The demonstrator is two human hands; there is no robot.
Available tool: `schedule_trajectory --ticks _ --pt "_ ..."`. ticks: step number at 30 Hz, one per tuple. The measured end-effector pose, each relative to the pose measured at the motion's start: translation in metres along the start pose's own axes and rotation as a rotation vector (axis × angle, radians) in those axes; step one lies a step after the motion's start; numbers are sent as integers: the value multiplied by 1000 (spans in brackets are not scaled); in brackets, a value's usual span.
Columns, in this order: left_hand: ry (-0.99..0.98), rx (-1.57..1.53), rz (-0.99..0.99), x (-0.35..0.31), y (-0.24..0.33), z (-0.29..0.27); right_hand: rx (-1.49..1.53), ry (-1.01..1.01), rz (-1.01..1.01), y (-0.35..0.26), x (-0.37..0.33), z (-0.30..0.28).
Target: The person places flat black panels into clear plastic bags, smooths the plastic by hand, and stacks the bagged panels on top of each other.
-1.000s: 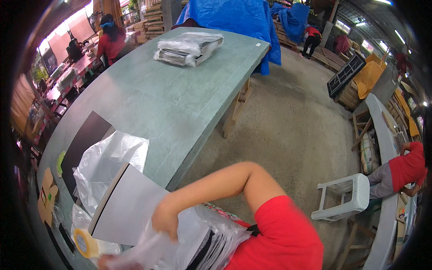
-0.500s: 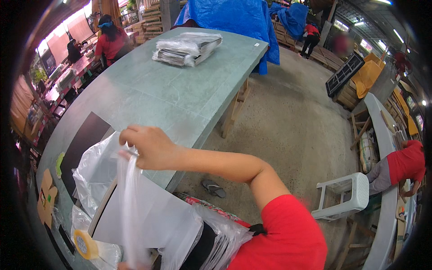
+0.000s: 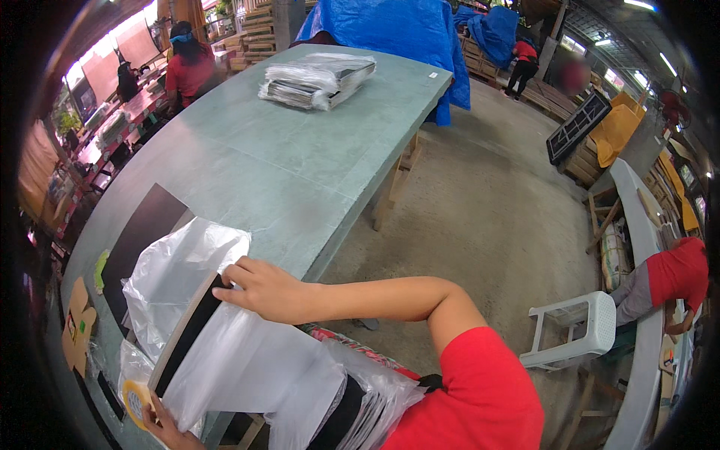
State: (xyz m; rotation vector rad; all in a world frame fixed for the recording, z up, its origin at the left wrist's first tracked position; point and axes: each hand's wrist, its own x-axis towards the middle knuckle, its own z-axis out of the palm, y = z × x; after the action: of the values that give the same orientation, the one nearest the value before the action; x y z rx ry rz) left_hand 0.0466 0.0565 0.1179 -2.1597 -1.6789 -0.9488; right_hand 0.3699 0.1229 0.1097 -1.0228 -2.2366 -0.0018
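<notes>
A flat black-edged panel [image 3: 183, 339] in a clear plastic sleeve [image 3: 251, 364] lies across the near left table edge. My right hand [image 3: 262, 289] pinches the sleeve at the panel's far corner, thumb and fingers closed. At the near corner my left hand [image 3: 171, 429] closes its fingers on the same edge, partly cut off by the picture's lower rim. Right beside it is a roll of tape [image 3: 135, 403]. A loose clear plastic bag [image 3: 176, 259] rests past the panel, on a dark sheet [image 3: 142, 232]. More wrapped pieces [image 3: 367, 416] hang against my body.
A stack of plastic-wrapped panels [image 3: 319, 81] sits at the far end of the grey-green table [image 3: 300, 165]. Torn cardboard [image 3: 79, 326] lies at the left. A white stool [image 3: 581, 326] and a person in red [image 3: 675, 281] are at the right; other people work farther back.
My right hand has come down from its raised position, bringing the gathered plastic flat over the panel. My left hand has moved up into view at the near corner.
</notes>
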Motion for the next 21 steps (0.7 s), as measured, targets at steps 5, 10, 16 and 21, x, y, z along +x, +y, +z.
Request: schedule_trajectory --ticks 5,10,16,21 --pt "-183 -336 -235 -15 -6 -32 1012 -228 307 14 -4 -26" --pt "-290 -1094 -741 -124 -96 19 1796 -677 548 44 -64 27" --pt "-742 -1150 -1032 -183 -59 130 651 -475 1300 36 -188 185" --pt "-799 -1079 -989 -202 -64 155 279 -423 1134 17 -190 170"
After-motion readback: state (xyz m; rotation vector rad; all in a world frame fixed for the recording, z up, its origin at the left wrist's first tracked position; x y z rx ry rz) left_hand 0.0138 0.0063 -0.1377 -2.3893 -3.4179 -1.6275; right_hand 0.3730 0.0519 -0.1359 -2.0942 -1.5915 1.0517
